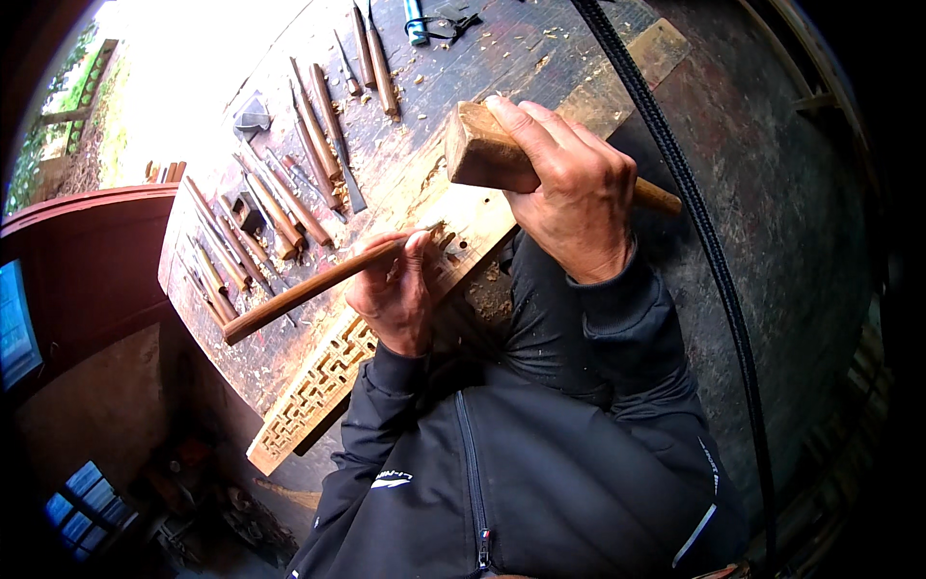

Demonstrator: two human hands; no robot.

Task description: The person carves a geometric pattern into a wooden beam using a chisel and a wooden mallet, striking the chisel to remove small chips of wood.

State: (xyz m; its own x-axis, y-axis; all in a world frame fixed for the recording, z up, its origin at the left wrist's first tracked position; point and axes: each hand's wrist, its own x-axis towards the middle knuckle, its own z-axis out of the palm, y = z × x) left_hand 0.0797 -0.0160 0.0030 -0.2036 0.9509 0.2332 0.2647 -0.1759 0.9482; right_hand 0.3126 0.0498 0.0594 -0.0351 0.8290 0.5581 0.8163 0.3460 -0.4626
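Note:
My left hand (397,294) is closed around a wood-handled chisel (309,291), whose handle slants out to the lower left. The chisel's tip end meets a long wooden board (463,227) beside small dark cut holes. At its near-left end the board bears a carved lattice pattern (318,391). My right hand (569,179) grips a wooden mallet (487,150), its block head under my fingers and its handle end poking out on the right. The mallet is apart from the chisel handle, above and to the right of it.
Several carving tools (280,207) with wooden handles lie across the worn table (492,72) at the left and far side. Wood shavings are scattered about. A blue tube-shaped object (415,21) lies at the far edge. A black braided cord (675,159) hangs down on the right.

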